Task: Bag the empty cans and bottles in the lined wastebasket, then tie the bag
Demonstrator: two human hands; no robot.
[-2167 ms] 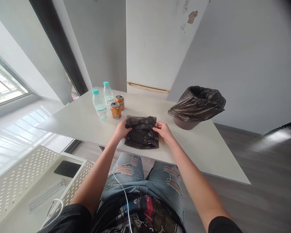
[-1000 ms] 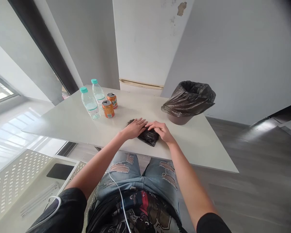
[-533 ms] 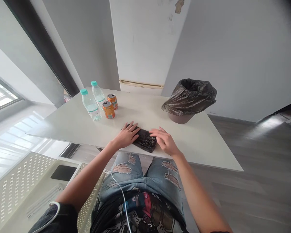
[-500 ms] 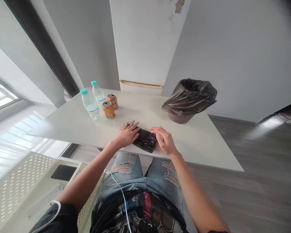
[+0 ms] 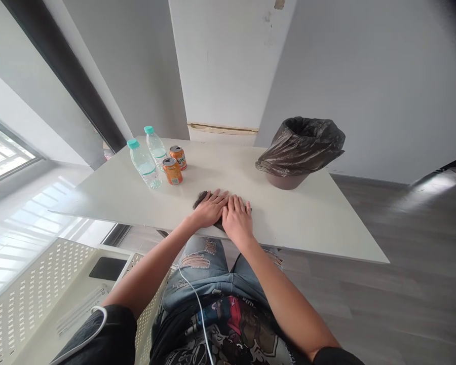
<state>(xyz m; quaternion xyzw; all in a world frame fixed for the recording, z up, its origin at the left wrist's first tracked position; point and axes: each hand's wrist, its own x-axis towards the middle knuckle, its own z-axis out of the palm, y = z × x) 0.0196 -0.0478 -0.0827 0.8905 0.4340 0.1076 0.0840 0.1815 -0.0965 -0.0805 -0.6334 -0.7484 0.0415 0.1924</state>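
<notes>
Near the front edge of the white table, a folded black plastic bag (image 5: 200, 198) lies mostly hidden beneath my two hands. Flat across its left part rests my left hand (image 5: 210, 209), fingers stretched out. My right hand (image 5: 237, 219) presses flat over the bag's right part, its fingers also extended and touching the left hand. Only small dark bits of the bag show, at the upper left and between the palms.
On the table (image 5: 289, 223), two clear bottles (image 5: 145, 165) with teal caps and two orange cans (image 5: 172, 171) stand at the left. A brown bin (image 5: 285, 181) lined with a black bag (image 5: 304, 147) stands at the back right. A perforated cream basket (image 5: 26, 299) is at lower left.
My right hand has moved left from the bag's right edge and now lies flat on top of it. My left hand stays on the bag, and more of the bag is covered.
</notes>
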